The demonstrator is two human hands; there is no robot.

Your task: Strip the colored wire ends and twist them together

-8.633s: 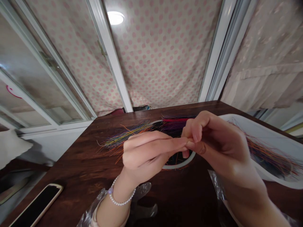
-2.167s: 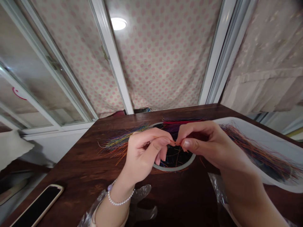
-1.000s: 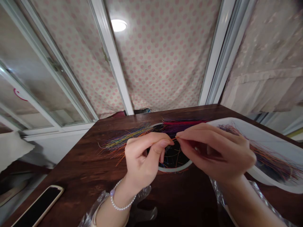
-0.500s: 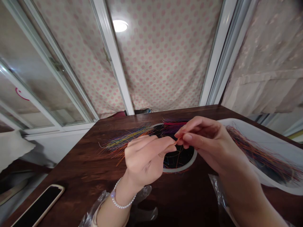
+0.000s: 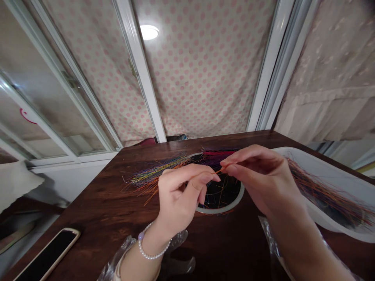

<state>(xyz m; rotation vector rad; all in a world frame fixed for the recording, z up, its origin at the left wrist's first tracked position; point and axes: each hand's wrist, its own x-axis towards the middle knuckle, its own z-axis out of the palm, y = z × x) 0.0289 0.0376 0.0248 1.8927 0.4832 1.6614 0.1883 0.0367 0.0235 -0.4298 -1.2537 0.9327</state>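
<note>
Between my two hands a thin orange wire [image 5: 217,171] is pinched, a short piece of it showing over the table. My left hand [image 5: 177,195], with a pearl bracelet [image 5: 152,255] at the wrist, holds one end between thumb and forefinger. My right hand [image 5: 268,179] grips the other end in its fingertips. Below them lies a round dark tray with a pale rim [image 5: 238,201] and a few loose wires on it. A multicoloured wire bundle [image 5: 158,171] extends left of the tray. Behind my fingers is a purple and magenta bundle [image 5: 213,156], partly hidden.
A white plastic bin [image 5: 316,164] at the right holds a large bundle of orange and dark wires [image 5: 328,191]. A phone [image 5: 47,255] lies at the table's left front. Clear plastic [image 5: 181,265] sits near my left wrist. Sliding window frames [image 5: 140,70] stand behind the table.
My left hand has turned so that its thumb now shows on top of the wire. My right hand has shifted slightly right, and more orange wire shows between them.
</note>
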